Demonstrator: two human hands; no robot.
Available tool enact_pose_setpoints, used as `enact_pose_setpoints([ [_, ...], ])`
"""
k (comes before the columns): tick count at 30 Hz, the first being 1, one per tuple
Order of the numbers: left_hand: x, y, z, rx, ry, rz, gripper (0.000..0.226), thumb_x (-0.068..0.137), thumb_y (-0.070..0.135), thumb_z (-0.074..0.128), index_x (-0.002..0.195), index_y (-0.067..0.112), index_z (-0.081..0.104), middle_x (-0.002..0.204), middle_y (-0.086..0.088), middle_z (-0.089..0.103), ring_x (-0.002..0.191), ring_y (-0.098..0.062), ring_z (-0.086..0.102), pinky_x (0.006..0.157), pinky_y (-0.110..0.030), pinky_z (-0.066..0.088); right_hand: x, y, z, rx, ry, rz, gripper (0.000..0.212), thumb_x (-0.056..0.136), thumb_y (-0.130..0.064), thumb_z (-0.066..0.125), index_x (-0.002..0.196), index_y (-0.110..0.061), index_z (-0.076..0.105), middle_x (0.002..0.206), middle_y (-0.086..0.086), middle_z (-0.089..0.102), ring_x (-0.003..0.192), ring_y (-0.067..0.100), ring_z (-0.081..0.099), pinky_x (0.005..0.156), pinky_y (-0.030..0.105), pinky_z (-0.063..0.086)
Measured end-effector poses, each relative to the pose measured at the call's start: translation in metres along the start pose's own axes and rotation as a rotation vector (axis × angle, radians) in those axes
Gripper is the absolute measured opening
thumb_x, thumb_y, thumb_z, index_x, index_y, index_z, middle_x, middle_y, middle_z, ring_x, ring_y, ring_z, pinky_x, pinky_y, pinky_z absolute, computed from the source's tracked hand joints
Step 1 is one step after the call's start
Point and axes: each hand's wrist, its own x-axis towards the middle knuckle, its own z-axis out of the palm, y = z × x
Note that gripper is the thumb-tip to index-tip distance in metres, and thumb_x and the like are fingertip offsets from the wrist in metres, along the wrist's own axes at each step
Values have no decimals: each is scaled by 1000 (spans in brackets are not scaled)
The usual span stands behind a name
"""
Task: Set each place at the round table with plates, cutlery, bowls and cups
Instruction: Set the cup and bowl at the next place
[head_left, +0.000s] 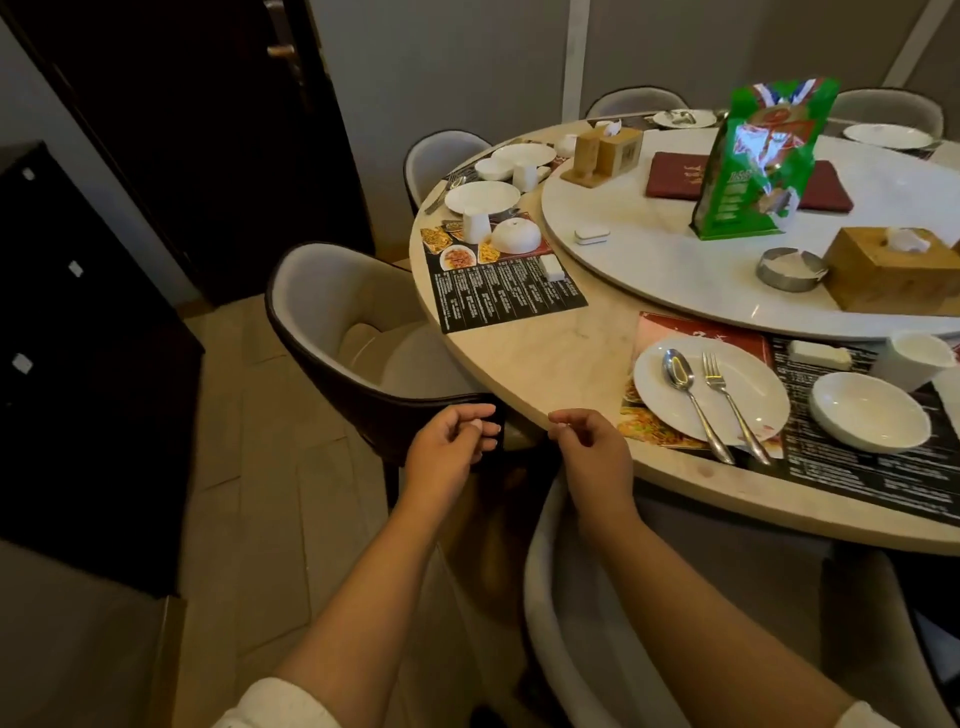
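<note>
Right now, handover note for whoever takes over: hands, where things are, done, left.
Left hand and right hand: both empty, loosely curled, at the table edge.
Near place: plate carrying spoon and fork, bowl, cup. Looks done.
Next place left: placemat has upturned bowl and cup; its front part is bare.
Left: settle its plate and cutlery, check the far places.

Restaurant: menu placemats (506, 293), lazy Susan (675, 260)
</note>
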Motion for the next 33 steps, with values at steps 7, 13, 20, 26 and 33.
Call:
enact_pose_setpoints([
  [7, 85, 12, -43, 36, -42, -18, 24, 100, 12, 47, 104, 23, 68, 99, -2, 71, 94, -15, 66, 84, -27, 52, 63, -7, 69, 18, 64, 6, 17, 95, -14, 54, 103, -22, 66, 95, -8, 65, 75, 1, 56, 59, 12, 44],
  [13, 167, 30, -62, 45, -92, -57, 23, 100, 13, 47, 104, 22, 68, 100, -2, 71, 95, -16, 66, 84, -25, 54, 130, -25, 127, 29, 164, 79, 17, 92, -11, 57, 99, -21, 69, 96, -8, 66, 89, 0, 58, 66, 14, 40],
  [20, 250, 35, -71, 33, -168, -82, 23, 99, 9, 49, 99, 21, 69, 97, -7, 72, 88, -14, 66, 72, -20, 51, 188, -40, 164, -39, 213, 85, 16, 91, -12, 58, 96, -22, 69, 88, -6, 68, 70, 4, 56, 56, 18, 38],
  [26, 332, 38, -78, 68, -264, -91, 25, 98, 7, 50, 94, 22, 70, 92, -6, 71, 84, -16, 65, 66, -17, 49, 239, -44, 197, -27, 330, 115, 19, 90, -12, 58, 89, -27, 70, 83, -4, 68, 73, 12, 59, 62, 27, 45],
  [33, 421, 51, -97, 94, -442, -74, 20, 98, 7, 51, 104, 11, 69, 101, -8, 69, 86, -9, 65, 59, -9, 50, 290, -53, 255, 8, 486, 156, 12, 94, -19, 57, 93, -27, 67, 91, -8, 68, 84, 8, 64, 65, 27, 50],
])
